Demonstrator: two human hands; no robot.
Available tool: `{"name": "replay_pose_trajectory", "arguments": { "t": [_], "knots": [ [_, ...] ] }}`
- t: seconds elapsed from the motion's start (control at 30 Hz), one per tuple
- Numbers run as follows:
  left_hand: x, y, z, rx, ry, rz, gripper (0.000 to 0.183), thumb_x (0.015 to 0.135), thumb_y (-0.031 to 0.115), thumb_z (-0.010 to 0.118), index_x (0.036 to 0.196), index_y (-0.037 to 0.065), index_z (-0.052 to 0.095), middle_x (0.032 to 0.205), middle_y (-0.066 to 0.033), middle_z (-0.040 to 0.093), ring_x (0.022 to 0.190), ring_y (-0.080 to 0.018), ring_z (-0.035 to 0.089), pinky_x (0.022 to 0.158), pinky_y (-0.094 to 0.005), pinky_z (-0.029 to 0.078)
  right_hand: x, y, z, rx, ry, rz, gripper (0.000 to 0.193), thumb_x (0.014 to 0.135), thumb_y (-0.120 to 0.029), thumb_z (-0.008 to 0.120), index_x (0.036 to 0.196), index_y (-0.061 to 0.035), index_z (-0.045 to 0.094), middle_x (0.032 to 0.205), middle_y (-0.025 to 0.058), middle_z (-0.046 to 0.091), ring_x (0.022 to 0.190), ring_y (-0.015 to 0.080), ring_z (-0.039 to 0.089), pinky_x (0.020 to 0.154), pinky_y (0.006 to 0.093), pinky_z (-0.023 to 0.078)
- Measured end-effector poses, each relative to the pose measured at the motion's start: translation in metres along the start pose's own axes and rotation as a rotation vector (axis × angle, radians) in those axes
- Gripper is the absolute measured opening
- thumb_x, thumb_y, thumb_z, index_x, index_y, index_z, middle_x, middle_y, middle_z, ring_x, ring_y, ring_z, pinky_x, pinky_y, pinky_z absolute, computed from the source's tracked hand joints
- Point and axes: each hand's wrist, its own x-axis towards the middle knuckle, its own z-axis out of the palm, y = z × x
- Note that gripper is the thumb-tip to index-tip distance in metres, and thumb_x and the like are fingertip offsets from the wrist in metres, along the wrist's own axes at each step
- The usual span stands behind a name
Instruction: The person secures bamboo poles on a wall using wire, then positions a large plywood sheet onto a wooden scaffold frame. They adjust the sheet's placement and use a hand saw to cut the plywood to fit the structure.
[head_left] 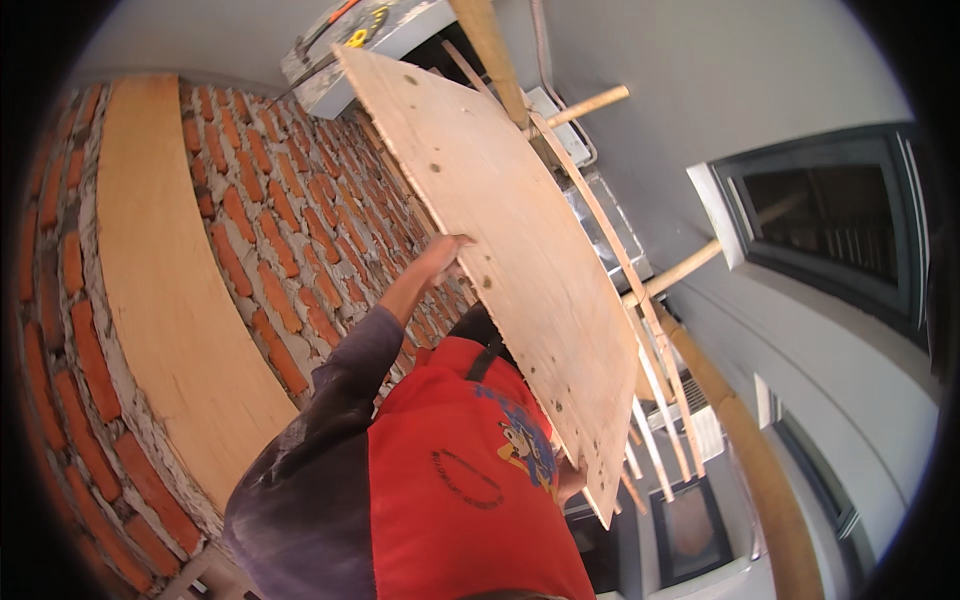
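Observation:
A large pale plywood sheet [500, 200] with dark knots and nail marks slants across the middle of the view. My left hand [447, 260] grips its left edge, thumb on the upper face and fingers partly hidden beneath. At the lower end of the same sheet, my right hand [571, 480] holds the near edge; most of that hand is behind the board. My red apron [465, 470] and dark left sleeve show below the sheet.
Rough brick wall [290, 230] on the left, with a long plywood strip [150, 250] against it. Bamboo poles [745, 450] and thin wooden battens [610, 235] stand beyond the sheet. Tools with yellow and orange handles [357, 38] lie on a ledge. A dark-framed window [820, 210] is at right.

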Motion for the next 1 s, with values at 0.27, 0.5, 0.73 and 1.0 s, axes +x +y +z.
{"name": "replay_pose_trajectory", "arguments": {
  "t": [0.27,0.5,0.73,1.0],
  "knots": [
    [-0.011,0.031,0.040,-0.034,-0.035,0.139,0.045,0.083,0.019,0.053,0.119,-0.007,0.047,0.114,-0.0228,0.053,0.099,-0.0332,0.058,0.070,-0.0476,0.056,-0.008,-0.027,0.065,-0.102,0.184,0.074,0.047,0.084,-0.014,0.043,0.127,0.0032,0.036,0.127,0.0214,0.042,0.117,0.0305,0.045,0.101,0.0402,0.040],
    [-0.008,0.045,0.057,-0.035,-0.073,0.161,0.064,0.083,0.030,0.057,0.128,-0.009,0.034,0.123,-0.0273,0.046,0.101,-0.0378,0.056,0.073,-0.0443,0.056,0.051,-0.095,0.033,-0.258,0.091,0.196,0.051,0.083,-0.018,0.051,0.128,0.0024,0.037,0.130,0.0161,0.043,0.118,0.0295,0.043,0.099,0.0401,0.036],
    [-0.027,0.035,0.062,0.045,-0.001,0.242,0.091,0.079,0.045,0.061,0.138,-0.006,0.015,0.131,-0.0270,0.038,0.110,-0.0345,0.052,0.082,-0.0334,0.053,0.052,-0.097,0.060,-0.376,0.087,0.153,0.051,0.083,-0.017,0.050,0.128,0.0026,0.037,0.130,0.0166,0.042,0.118,0.0299,0.043,0.099,0.0403,0.036],
    [-0.041,0.022,0.054,0.076,0.024,0.259,0.096,0.074,0.056,0.058,0.141,0.003,0.016,0.128,-0.0261,0.044,0.121,-0.0327,0.044,0.093,-0.0363,0.041,0.054,-0.109,0.069,-0.459,0.080,0.139,0.051,0.083,-0.016,0.049,0.128,0.0029,0.037,0.130,0.0173,0.042,0.118,0.0304,0.042,0.099,0.0406,0.037]
  ]
}}
